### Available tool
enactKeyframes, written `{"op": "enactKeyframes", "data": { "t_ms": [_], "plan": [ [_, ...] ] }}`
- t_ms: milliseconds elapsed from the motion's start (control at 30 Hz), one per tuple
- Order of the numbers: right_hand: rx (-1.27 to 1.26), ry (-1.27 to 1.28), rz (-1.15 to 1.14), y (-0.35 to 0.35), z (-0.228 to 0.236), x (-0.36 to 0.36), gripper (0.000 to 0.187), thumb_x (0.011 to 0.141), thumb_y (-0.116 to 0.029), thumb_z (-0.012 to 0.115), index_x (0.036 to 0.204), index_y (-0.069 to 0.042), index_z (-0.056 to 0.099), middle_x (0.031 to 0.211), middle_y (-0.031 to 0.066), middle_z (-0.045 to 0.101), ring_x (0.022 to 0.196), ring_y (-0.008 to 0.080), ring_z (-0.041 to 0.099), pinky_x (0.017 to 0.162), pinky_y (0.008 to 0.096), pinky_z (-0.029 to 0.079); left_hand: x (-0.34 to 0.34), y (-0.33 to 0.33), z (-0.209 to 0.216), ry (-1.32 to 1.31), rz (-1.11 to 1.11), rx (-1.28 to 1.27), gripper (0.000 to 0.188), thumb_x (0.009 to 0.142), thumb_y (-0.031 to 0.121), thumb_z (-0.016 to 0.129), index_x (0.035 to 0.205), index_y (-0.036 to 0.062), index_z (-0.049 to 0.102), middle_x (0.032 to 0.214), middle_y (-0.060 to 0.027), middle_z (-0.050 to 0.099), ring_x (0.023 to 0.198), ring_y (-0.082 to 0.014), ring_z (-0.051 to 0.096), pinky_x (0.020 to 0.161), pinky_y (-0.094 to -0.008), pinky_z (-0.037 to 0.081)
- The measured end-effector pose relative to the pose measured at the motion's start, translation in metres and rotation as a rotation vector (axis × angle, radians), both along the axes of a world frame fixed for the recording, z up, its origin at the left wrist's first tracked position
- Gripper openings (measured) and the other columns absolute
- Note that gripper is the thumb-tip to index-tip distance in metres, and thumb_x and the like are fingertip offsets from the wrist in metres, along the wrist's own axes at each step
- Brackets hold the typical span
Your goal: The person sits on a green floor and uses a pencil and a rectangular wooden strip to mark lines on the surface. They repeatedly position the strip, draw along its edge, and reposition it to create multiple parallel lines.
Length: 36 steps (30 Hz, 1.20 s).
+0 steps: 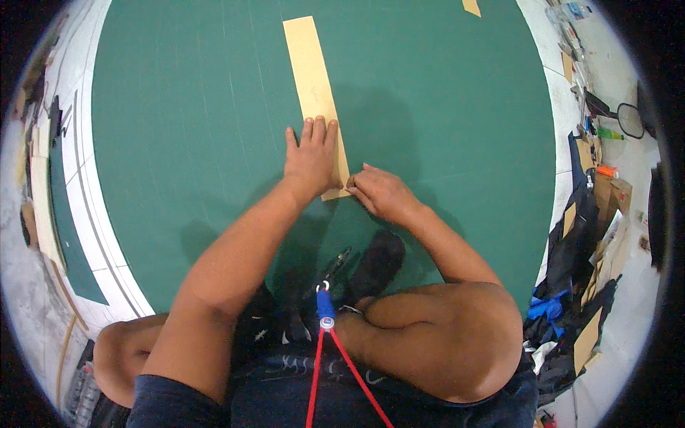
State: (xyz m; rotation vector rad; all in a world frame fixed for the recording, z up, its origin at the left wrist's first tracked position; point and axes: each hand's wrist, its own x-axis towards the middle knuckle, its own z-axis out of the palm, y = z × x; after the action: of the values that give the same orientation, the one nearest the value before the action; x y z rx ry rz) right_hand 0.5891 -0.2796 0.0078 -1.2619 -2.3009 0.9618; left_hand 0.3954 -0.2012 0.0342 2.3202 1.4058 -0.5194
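Observation:
A long tan strip of card or stiff paper (308,68) lies on a wide green sheet (457,93), tilted slightly from far left to near right. My left hand (312,153) presses flat on the strip's near half, its fingers spread and pointing away from me. At the strip's near right edge, just above the corner, my right hand (382,194) is closed in a pinch. Whatever its fingertips hold is too small and too covered to make out. Faint pale lines run along the green sheet left of the strip.
A red lanyard (317,364) with a blue end and a dark clip hangs between my bent legs. A small tan piece (472,7) lies at the far right of the sheet. Dark cloth, cardboard (612,196) and a round mirror-like object (630,121) crowd the right side.

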Motion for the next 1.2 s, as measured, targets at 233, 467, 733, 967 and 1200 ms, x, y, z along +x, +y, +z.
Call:
{"op": "enactKeyframes", "data": {
  "t_ms": [233, 467, 733, 967, 1200],
  "plan": [
    [-0.058, -0.102, 0.037, 0.039, 0.010, -0.005, 0.017, 0.099, -0.020, 0.058, 0.106, -0.006, 0.064, 0.098, 0.0163, 0.069, 0.095, 0.0387, 0.067, 0.088, 0.0497, 0.055, -0.004, 0.000, 0.000, -0.032, 0.031, -0.037, 0.130, 0.065, 0.054, 0.092, 0.163, 0.0100, 0.019, 0.168, -0.0166, 0.023, 0.157, -0.0339, 0.021, 0.122, -0.0640, 0.024],
    [0.137, 0.204, -0.319, 0.104, -0.011, -0.006, 0.024, 0.101, -0.024, 0.058, 0.113, -0.006, 0.068, 0.110, 0.0150, 0.071, 0.102, 0.0382, 0.067, 0.087, 0.0466, 0.055, -0.002, 0.001, 0.004, -0.074, 0.005, -0.013, 0.123, 0.070, 0.056, 0.088, 0.162, 0.0086, 0.023, 0.167, -0.0175, 0.023, 0.156, -0.0355, 0.021, 0.122, -0.0664, 0.021],
    [0.029, 0.230, -0.621, 0.073, -0.012, 0.039, 0.022, 0.101, -0.024, 0.057, 0.110, -0.006, 0.065, 0.119, 0.0141, 0.070, 0.114, 0.0374, 0.065, 0.100, 0.0477, 0.049, -0.006, -0.017, -0.020, -0.216, 0.048, 0.184, 0.077, 0.092, 0.048, 0.068, 0.154, 0.0085, 0.044, 0.164, -0.0195, 0.033, 0.154, -0.0362, 0.027, 0.124, -0.0639, 0.016],
    [0.333, -0.193, -0.278, 0.050, -0.022, 0.075, 0.022, 0.101, -0.029, 0.058, 0.110, -0.009, 0.064, 0.146, 0.0121, 0.058, 0.140, 0.0353, 0.048, 0.118, 0.0550, 0.032, -0.042, 0.003, -0.020, -0.237, -0.561, 0.046, 0.063, 0.096, 0.024, 0.058, 0.156, 0.0195, 0.042, 0.169, -0.0044, 0.029, 0.158, -0.0306, 0.022, 0.127, -0.0627, 0.009],
    [0.360, -0.418, -0.275, 0.043, -0.028, 0.087, 0.027, 0.100, -0.032, 0.059, 0.115, -0.010, 0.064, 0.147, 0.0128, 0.057, 0.140, 0.0345, 0.048, 0.116, 0.0571, 0.033, -0.051, 0.044, -0.016, -0.135, -0.554, 0.202, 0.060, 0.101, 0.040, 0.051, 0.158, 0.0227, 0.040, 0.166, -0.0072, 0.033, 0.156, -0.0321, 0.024, 0.127, -0.0621, 0.007]
  ]
}}
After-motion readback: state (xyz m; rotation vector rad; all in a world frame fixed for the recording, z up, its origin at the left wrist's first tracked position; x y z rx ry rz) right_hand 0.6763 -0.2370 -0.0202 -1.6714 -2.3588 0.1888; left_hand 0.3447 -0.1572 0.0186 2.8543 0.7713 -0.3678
